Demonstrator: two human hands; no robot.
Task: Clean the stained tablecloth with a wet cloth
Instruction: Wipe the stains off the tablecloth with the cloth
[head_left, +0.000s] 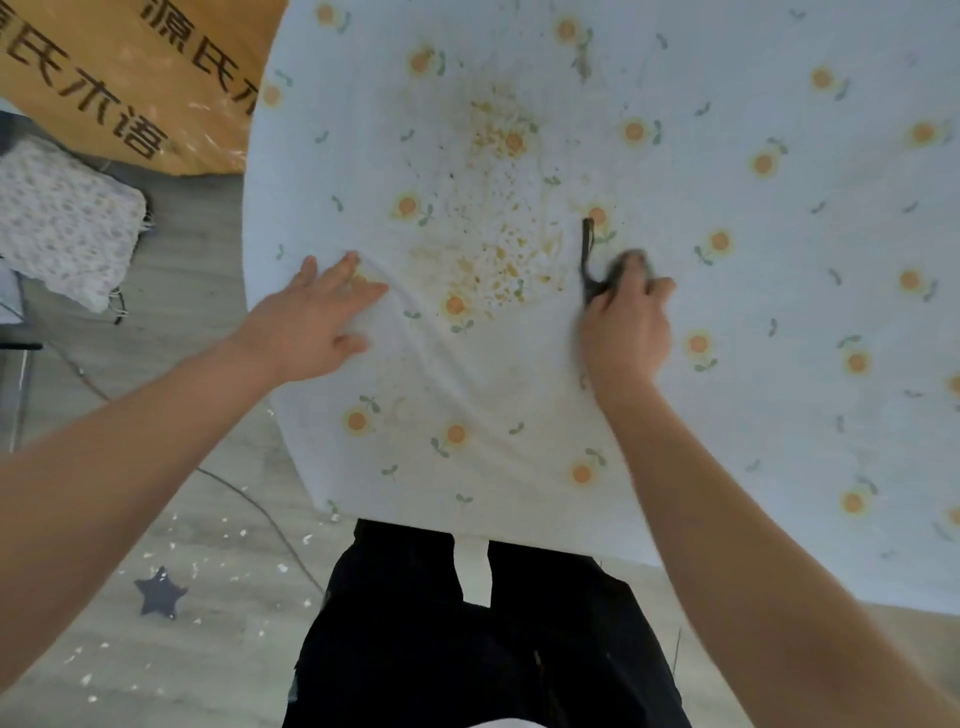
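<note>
A white tablecloth (727, 338) printed with small orange flowers covers the table. Orange-brown stains (498, 208) are spattered across its middle, between my two hands. My left hand (317, 317) lies flat on the cloth near the table's left edge, fingers spread, with a fold of fabric running from it. My right hand (626, 322) is closed around a dark grey wet cloth (621, 267), blurred by motion, just right of the stains. A dark strip of the cloth (588, 249) sticks up from my fist.
An orange cardboard box (130, 78) with dark printed characters stands at the upper left. A speckled white cushion (62, 218) lies on the grey floor beside it. A cable (260, 509), white scraps and a dark star shape (160, 592) are on the floor.
</note>
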